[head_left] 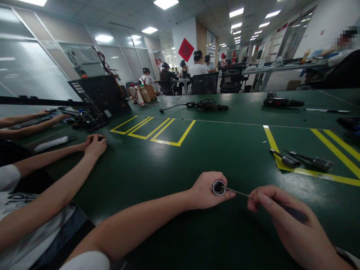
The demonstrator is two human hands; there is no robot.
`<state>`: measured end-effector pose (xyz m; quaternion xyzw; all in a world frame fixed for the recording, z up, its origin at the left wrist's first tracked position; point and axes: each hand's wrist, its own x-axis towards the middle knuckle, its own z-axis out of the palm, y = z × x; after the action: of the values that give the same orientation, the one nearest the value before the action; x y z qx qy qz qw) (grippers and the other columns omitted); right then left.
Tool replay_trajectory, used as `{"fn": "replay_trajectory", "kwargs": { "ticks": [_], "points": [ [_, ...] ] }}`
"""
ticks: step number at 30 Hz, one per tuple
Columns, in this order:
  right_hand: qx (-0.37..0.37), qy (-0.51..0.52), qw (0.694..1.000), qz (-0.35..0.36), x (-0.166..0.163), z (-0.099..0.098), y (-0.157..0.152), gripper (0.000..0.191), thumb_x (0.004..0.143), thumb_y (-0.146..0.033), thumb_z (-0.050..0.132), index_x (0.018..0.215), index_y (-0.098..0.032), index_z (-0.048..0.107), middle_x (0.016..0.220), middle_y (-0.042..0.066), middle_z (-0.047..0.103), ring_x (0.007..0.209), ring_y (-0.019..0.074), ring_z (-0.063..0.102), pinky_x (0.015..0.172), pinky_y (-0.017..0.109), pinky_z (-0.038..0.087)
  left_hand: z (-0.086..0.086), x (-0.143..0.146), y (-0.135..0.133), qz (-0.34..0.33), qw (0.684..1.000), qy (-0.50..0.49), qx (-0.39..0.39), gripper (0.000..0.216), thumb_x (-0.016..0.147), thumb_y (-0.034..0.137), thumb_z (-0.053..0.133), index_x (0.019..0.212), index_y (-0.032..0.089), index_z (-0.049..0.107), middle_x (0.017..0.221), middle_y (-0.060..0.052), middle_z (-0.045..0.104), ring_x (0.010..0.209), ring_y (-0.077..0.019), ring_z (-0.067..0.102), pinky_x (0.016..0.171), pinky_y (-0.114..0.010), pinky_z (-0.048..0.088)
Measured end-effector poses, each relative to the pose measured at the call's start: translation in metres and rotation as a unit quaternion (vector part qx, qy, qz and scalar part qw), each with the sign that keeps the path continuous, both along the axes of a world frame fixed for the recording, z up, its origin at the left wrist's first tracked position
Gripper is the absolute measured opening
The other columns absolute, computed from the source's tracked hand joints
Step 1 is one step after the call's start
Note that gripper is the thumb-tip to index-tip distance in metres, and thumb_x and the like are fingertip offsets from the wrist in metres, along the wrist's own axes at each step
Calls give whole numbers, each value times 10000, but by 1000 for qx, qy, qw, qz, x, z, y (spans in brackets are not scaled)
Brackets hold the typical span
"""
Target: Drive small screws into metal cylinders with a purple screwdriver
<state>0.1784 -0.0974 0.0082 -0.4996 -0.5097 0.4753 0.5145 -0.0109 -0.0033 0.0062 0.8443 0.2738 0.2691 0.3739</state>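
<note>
Your left hand's [207, 191] grip wraps a hollow cylinder [218, 188], presumably keeping its open end [217, 186] accessible. Your right hand's [294, 230] closed grip steadies a thin-shafted tool [239, 192] there.

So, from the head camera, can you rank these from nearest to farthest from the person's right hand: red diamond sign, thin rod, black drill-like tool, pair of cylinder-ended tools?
From the right hand:
1. Thin rod: held in it.
2. Pair of cylinder-ended tools: ahead, on the right.
3. Black drill-like tool: farther ahead, right.
4. Red diamond sign: across the room.
</note>
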Motion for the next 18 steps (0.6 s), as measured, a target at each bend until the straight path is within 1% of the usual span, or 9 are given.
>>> {"fn": "replay_trajectory", "kwargs": {
  "ticks": [2, 4, 6, 9, 11, 13, 16, 18],
  "points": [
    [14, -25, 1000, 2, 3, -4, -2, 206, 850, -412, 565, 801, -237, 661, 770, 27, 647, 765, 201, 594, 683, 280, 480, -1, 0, 0, 3, 1000, -17, -8, 267, 735, 365, 662, 701, 147, 511, 660, 25, 518, 576, -82, 471, 535, -207, 369],
    [31, -43, 999, 5, 4, -3, -4, 194, 873, -403, 532, 827, -257, 652, 797, 20, 648, 790, 200, 599, 690, 271, 487, -2, 0, 0, 4, 999, -36, -16, 269, 734, 360, 665, 701, 145, 508, 656, 30, 510, 563, -75, 462, 521, -202, 360],
    [52, -82, 995, 17, 3, 2, -5, 200, 885, -404, 511, 832, -271, 651, 813, 16, 654, 805, 198, 609, 671, 253, 495, -3, 0, 0, 6, 998, -50, -25, 267, 730, 351, 671, 703, 143, 506, 651, 32, 505, 555, -71, 456, 512, -198, 356],
    [82, -163, 982, 43, -1, 11, -7, 207, 882, -398, 511, 822, -270, 663, 821, 22, 671, 794, 200, 632, 627, 239, 506, -3, 1, -1, 10, 997, -58, -45, 268, 713, 339, 684, 693, 144, 501, 638, 34, 499, 555, -72, 458, 507, -197, 360],
    [99, -194, 975, 46, -2, 13, -8, 186, 885, -367, 512, 838, -271, 664, 832, 19, 678, 789, 197, 644, 626, 233, 518, -3, 1, -1, 16, 996, -62, -61, 276, 703, 341, 692, 690, 147, 497, 631, 36, 496, 558, -75, 464, 508, -198, 367],
    [129, -193, 972, 27, 0, 11, -8, 155, 892, -335, 510, 870, -278, 652, 845, 9, 677, 792, 186, 649, 642, 221, 530, -4, 0, -1, 29, 994, -74, -80, 282, 708, 356, 689, 703, 149, 498, 634, 38, 499, 561, -76, 472, 513, -199, 374],
    [198, -177, 964, -22, 3, 5, -7, 120, 898, -303, 504, 939, -293, 617, 891, -4, 661, 817, 163, 642, 677, 198, 539, -2, -1, 1, 51, 989, -91, -105, 288, 728, 386, 670, 727, 153, 501, 662, 33, 503, 572, -76, 474, 527, -204, 391],
    [230, -204, 951, -46, 4, 2, -6, 123, 900, -282, 502, 977, -296, 598, 951, -2, 638, 874, 153, 627, 720, 186, 535, -1, -2, 2, 64, 987, -93, -112, 297, 733, 405, 659, 725, 157, 497, 672, 32, 495, 575, -77, 467, 532, -208, 395]
  ]
}}
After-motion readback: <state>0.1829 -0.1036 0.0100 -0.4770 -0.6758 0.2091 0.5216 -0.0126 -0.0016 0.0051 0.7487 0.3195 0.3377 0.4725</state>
